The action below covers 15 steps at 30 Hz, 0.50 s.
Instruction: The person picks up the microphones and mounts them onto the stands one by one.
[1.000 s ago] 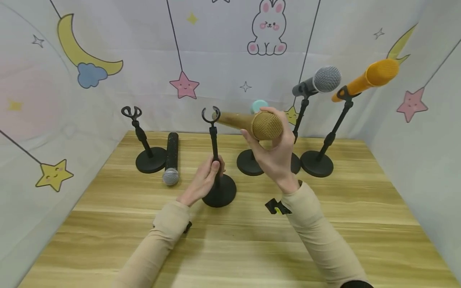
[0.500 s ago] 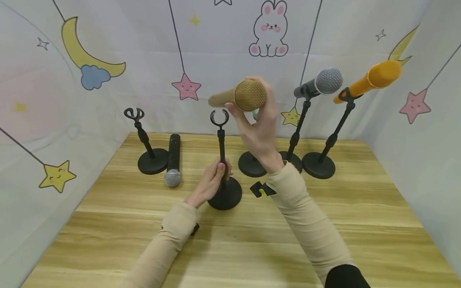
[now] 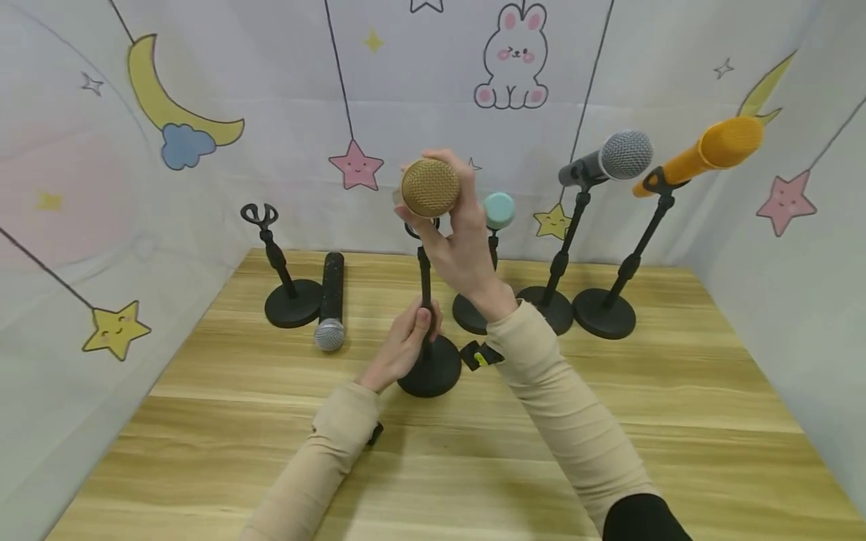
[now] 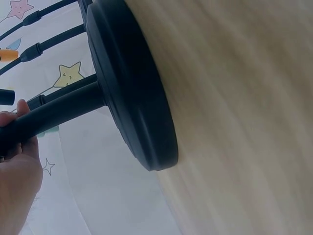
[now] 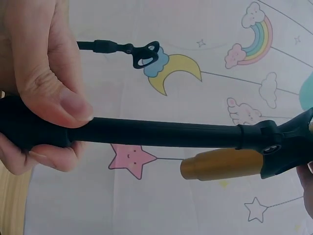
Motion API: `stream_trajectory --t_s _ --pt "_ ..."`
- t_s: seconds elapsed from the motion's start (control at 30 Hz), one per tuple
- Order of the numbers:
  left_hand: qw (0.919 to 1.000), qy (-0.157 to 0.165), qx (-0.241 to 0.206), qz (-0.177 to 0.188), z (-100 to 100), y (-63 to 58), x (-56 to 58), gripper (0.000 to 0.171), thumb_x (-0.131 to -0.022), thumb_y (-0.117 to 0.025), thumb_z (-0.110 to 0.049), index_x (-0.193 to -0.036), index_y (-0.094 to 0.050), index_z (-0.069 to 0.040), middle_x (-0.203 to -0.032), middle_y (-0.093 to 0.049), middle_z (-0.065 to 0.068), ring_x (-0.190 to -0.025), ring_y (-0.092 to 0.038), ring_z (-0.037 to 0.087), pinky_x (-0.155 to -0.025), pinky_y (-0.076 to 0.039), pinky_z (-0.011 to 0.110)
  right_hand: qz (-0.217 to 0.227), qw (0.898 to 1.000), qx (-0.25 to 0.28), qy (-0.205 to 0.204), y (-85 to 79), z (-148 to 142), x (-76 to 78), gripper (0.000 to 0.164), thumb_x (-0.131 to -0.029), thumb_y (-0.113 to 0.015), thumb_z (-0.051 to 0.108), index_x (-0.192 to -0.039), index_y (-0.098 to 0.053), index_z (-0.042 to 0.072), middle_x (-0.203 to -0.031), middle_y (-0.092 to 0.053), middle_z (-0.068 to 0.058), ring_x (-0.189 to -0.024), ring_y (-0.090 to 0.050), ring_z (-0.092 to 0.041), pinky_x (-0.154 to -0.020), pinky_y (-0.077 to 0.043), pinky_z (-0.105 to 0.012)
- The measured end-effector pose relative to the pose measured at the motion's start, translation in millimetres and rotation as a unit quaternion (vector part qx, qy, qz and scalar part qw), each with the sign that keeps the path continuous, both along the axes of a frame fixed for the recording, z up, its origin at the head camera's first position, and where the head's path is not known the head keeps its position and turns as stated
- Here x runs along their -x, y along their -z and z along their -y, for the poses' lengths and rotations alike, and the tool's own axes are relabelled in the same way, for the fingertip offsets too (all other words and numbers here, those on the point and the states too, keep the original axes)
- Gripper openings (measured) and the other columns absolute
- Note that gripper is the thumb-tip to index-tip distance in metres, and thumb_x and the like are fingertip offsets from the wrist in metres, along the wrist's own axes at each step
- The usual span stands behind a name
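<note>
The left hand (image 3: 404, 342) curls round the stand (image 3: 433, 376); at one o'clock beyond, the right hand (image 3: 467, 237), thumb and fingers arched wide, grips the gold mic (image 3: 430, 188) by the clip (image 5: 291, 147). I'd judge it rigid, fairly light, its smooth handle (image 5: 222, 164) slippery, the head end the surest hold.

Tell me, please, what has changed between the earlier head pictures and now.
The right hand moved the gold microphone leftward and up, to the top of the held stand, now seen nearly end-on. Nothing was newly taken or let go. The left hand still grips the stand; the black microphone still lies on the table.
</note>
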<state>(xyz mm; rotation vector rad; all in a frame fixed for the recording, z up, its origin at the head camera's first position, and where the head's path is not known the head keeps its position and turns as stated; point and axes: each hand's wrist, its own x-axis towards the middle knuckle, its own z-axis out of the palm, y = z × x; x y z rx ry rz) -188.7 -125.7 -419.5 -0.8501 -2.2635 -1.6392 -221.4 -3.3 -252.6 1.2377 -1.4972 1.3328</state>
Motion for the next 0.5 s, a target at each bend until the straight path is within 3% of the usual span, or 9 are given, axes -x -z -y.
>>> stream_trajectory --t_s 0.37,0.5 --pt "0.9999 -0.003 -0.014 -0.005 -3.5 3.5 -0.4 0.063 -0.105 -0.019 -0.053 -0.101 -0.049 0.003 -0.072 -0.049 0.015 -0.072 -0.054 0.042 -0.073 -0.048 0.028 0.005 1.0 0.01 0.023 8.5 4.3 2.0 0.064 -0.083 -0.078 -0.004 -0.133 -0.04 -0.014 -0.114 -0.061 -0.031 -0.108 -0.063 -0.039 -0.101 -0.051 -0.036" --pt "0.9998 -0.008 -0.016 0.004 -4.1 1.5 -1.0 0.066 -0.103 -0.019 -0.057 -0.1 -0.049 0.001 -0.072 -0.049 0.019 -0.071 -0.054 0.042 -0.073 -0.049 0.028 0.02 0.999 0.0 0.033 9.1 6.4 3.3 0.054 -0.082 -0.08 0.0 -0.125 -0.05 -0.013 -0.113 -0.063 -0.029 -0.105 -0.063 -0.037 -0.101 -0.051 -0.036"
